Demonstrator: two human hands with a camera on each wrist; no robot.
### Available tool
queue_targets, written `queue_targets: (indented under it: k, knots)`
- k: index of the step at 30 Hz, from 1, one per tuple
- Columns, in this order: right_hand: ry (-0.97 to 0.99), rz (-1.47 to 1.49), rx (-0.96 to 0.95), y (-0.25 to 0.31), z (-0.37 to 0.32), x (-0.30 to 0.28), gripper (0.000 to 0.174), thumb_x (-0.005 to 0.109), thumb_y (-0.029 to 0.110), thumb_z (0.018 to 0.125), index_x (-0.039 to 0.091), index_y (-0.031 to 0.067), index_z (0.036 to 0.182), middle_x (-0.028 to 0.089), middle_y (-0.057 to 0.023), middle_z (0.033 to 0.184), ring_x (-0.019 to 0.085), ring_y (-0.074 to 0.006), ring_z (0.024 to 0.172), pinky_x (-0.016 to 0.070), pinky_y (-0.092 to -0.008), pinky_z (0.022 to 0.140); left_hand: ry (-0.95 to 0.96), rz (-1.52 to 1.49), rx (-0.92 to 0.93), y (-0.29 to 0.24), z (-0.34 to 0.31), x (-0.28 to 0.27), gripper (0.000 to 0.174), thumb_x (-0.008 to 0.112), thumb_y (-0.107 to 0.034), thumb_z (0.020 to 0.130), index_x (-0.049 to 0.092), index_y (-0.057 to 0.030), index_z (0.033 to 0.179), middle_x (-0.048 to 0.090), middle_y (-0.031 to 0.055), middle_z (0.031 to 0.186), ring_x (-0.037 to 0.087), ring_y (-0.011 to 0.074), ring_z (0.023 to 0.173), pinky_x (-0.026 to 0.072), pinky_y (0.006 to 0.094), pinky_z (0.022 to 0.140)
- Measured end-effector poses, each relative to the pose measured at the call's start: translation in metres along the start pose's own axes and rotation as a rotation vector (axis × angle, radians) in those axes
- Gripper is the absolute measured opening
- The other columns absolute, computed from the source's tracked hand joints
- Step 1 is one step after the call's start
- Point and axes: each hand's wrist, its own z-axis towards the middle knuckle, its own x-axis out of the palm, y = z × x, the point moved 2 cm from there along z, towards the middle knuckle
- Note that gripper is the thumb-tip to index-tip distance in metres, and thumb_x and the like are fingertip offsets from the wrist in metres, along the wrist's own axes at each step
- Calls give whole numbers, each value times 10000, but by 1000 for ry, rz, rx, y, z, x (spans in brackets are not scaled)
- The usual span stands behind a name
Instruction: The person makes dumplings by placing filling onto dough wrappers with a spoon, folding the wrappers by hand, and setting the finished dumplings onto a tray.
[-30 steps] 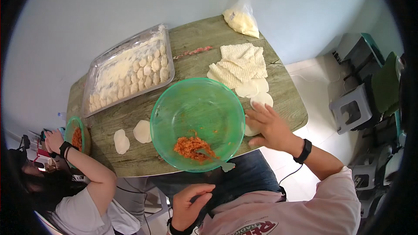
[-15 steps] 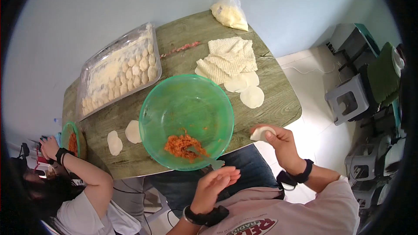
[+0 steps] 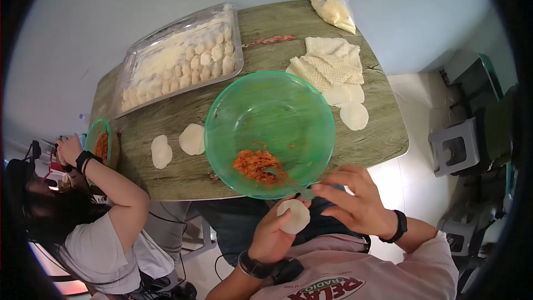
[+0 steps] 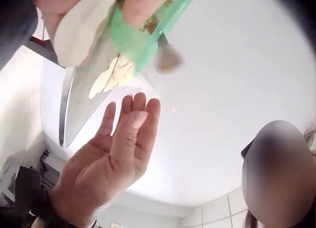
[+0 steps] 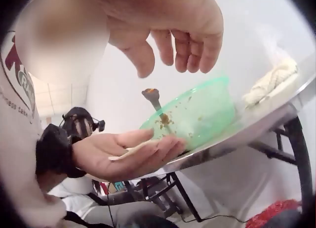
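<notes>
Round white dough wrapper (image 3: 293, 215) now lies on the flat, upturned left hand (image 3: 275, 233), at six o'clock of the translucent green plastic bowl (image 3: 266, 105). The right hand (image 3: 355, 203) has let it go and hovers loose-fingered over the green plastic spoon (image 3: 303, 191), free to scoop.

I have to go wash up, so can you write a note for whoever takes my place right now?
The left hand is open, palm up, with a round wrapper lying on it, no filling on it yet.
The right hand is open and holds nothing; it hovers just over the spoon handle.
The spoon stands in the orange filling in the green bowl.
Done: rows of dumplings in the tray.
Left, probably: fill and fold this wrapper; spare wrappers lie beside the bowl.
</notes>
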Motion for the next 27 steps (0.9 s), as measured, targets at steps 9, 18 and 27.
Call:
queue_targets:
  k: [9, 18, 27]
  knots:
    - [154, -23, -175, -5, 45, 21, 316, 720, 152, 703, 681, 125, 1015, 557, -13, 844, 526, -211, 809, 416, -333, 689, -137, -109, 171, -18, -29, -23, 399, 509, -168, 932, 411, -9, 1284, 499, 163, 1283, 488, 283, 1198, 413, 383, 1000]
    - [-69, 253, 192, -18, 71, 24, 144, 625, 120, 841, 635, 17, 941, 549, -124, 725, 532, -286, 660, 420, -357, 598, -118, -94, 204, -35, -40, -13, 410, 507, -221, 934, 416, -34, 1287, 506, 144, 1284, 492, 277, 1193, 410, 403, 1000]
    - [17, 347, 263, -17, 80, 30, 123, 632, 88, 832, 631, -6, 912, 599, -121, 782, 557, -236, 661, 436, -315, 604, -114, -116, 280, -43, -51, -2, 418, 484, -205, 938, 404, 3, 1291, 501, 184, 1279, 484, 291, 1202, 394, 408, 1018]
